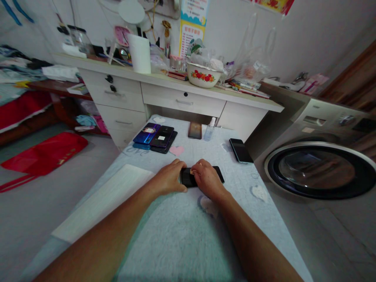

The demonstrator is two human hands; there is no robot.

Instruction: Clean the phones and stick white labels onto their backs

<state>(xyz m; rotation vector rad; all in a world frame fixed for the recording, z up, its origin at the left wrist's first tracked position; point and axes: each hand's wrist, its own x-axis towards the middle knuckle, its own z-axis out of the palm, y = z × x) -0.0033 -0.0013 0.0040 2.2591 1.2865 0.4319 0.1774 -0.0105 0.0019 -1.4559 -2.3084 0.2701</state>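
Observation:
A black smartphone (pixel 188 179) lies flat, screen up, on the cloth-covered table in front of me. My left hand (pixel 173 176) grips its left end, thumb on the near edge and fingers at the far edge. Over the middle of the screen, my right hand (pixel 207 178) presses down with its fingers bunched together. A small yellowish bit shows at those fingertips, but I cannot make out what it is. The phone's right end sticks out past the right hand.
Several phones (pixel 161 138) are stacked at the back left. A spray bottle (pixel 209 130) stands beside a brownish card-like item (pixel 195 130). Another phone (pixel 241 150) lies at right. A white strip (pixel 102 201) lies along the left. A desk (pixel 182 100) and washing machine (pixel 311 117) border the table.

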